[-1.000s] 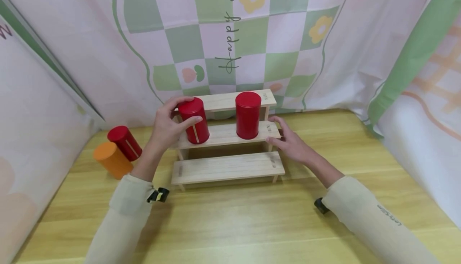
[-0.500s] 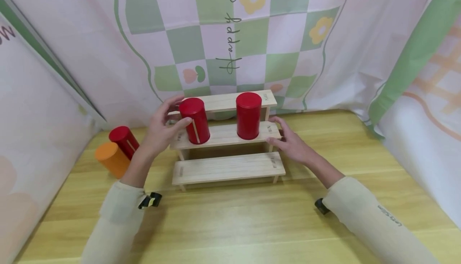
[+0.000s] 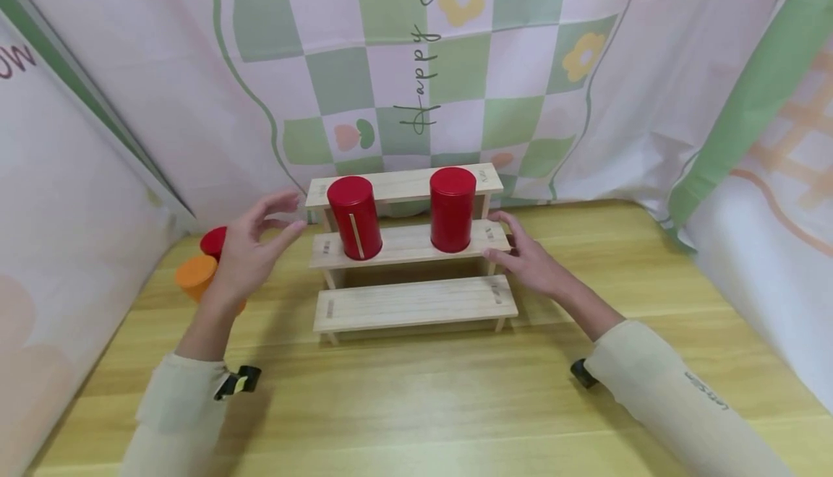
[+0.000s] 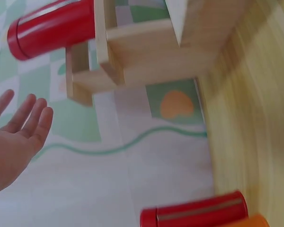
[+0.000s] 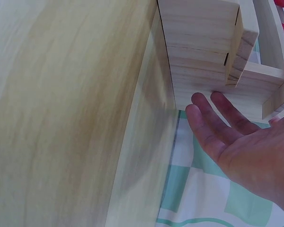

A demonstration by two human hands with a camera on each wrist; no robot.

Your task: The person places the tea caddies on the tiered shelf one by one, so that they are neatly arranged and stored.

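A three-tier wooden display shelf [image 3: 416,305] stands on the table. On its middle tier two red cylindrical tins stand upright: the left tin [image 3: 355,218] with a gold stripe, the right tin [image 3: 452,209] plain on the side I see. My left hand [image 3: 250,249] is in the air left of the shelf, holding nothing, fingers spread and thumb apart. My right hand [image 3: 528,259] grips the right end of the middle tier, thumb at its front edge and index finger at its back edge. Its other fingers [image 5: 210,125] extend loosely beside the shelf.
Behind my left hand, partly hidden, are an orange tin [image 3: 195,274] and another red tin [image 3: 213,241] on the wooden table [image 3: 416,405]. A printed curtain [image 3: 397,65] hangs close behind the shelf, with more cloth on both sides.
My left hand has let go of the left red tin and moved left and toward me, in front of the tins on the table. The right hand has stayed at the shelf's end.
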